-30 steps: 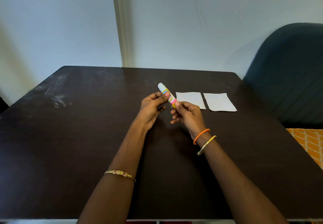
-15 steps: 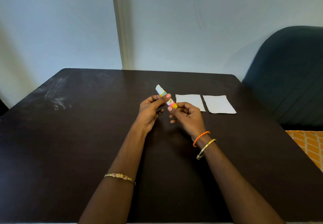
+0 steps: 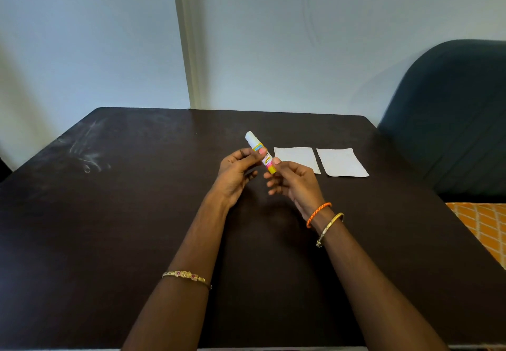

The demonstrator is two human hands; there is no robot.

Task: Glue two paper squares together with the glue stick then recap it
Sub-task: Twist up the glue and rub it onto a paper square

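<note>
A glue stick (image 3: 258, 150) with a white cap and a yellow and pink label is held above the dark table, cap end pointing up and away. My left hand (image 3: 237, 170) pinches its upper body just below the cap. My right hand (image 3: 294, 179) pinches its lower yellow end. The cap is on. Two white paper squares lie flat side by side on the table to the right of my hands, the left square (image 3: 297, 157) partly behind my right hand and the right square (image 3: 342, 162) fully in view.
The dark table (image 3: 109, 213) has pale scuff marks at its far left. A dark blue chair back (image 3: 451, 115) stands at the table's right side, with an orange patterned cloth (image 3: 482, 227) beside it. A pale wall runs behind the table.
Both hands and the glue stick have stayed nearly in place, with the stick turned slightly between the fingers. The papers have not moved.
</note>
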